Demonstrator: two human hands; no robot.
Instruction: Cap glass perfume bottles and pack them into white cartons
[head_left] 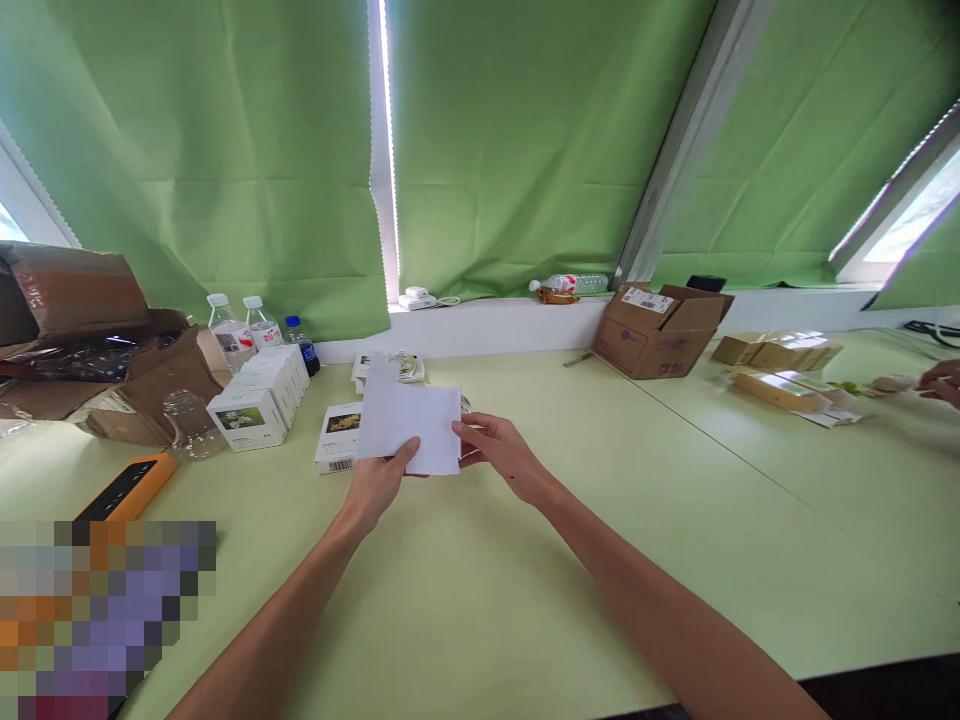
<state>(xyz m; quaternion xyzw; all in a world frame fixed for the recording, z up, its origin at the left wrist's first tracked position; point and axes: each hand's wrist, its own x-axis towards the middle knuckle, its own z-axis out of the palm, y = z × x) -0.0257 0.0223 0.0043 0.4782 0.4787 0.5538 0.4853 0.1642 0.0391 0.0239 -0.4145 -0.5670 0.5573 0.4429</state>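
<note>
A white flat piece of card (420, 420), with a narrow flap standing up at its upper left, is held above the table in both hands. My left hand (381, 488) grips its lower edge, thumb on the near face. At the right edge my right hand (504, 455) pinches it between thumb and fingers. Just behind and left of it lies a small white box (337, 440) with a picture and a barcode. Another small white box (361, 370) and a clear-wrapped item (407, 367) sit farther back, partly hidden by the card.
On the left stand a row of white boxes (251, 420), several bottles (261, 325), an open carton (142, 380) and an orange power strip (135, 490). A brown carton (652, 335) and yellowish boxes (780, 350) are at right, near another person's hand (943, 382).
</note>
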